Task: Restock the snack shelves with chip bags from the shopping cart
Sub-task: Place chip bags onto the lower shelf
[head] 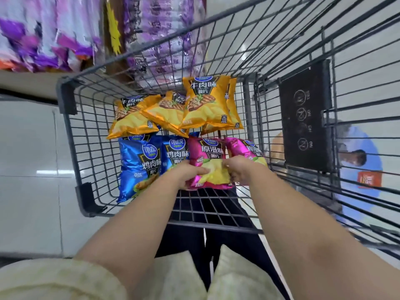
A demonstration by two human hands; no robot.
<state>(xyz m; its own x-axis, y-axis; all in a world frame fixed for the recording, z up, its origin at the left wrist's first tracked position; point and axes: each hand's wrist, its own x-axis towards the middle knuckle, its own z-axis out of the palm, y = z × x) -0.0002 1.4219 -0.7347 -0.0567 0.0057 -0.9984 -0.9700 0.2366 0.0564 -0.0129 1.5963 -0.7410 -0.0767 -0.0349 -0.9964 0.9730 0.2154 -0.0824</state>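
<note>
In the head view, nearest the camera are the person's pale sleeves and bare forearms, reaching forward and down into the shopping cart (71,152). The left hand (188,173) and the right hand (240,167) are both closed on the lower end of one pink chip bag (208,163), the left pinching its near-left edge and the right gripping its near-right edge, so the bag is held between them just above the wire floor of the basket.

The bag's long axis runs away from the person toward the far end of the cart, with the printed top and brand logo pointing away and the bottom seal toward the hands; its face is turned up.

A second pink bag (249,151) lies just beside it on the right, two blue bags (140,167) sit to its left, and a heap of orange bags (194,105) lies beyond, overlapping one another.

The step in hand looks like the pick: taking one bag out of the cart. The next move would call for lifting it clear of the basket rim and turning toward the shelves, probably those at upper left, where purple packages (54,40) show only as a blur. Another person in blue (359,161) is visible through the wire on the right.
</note>
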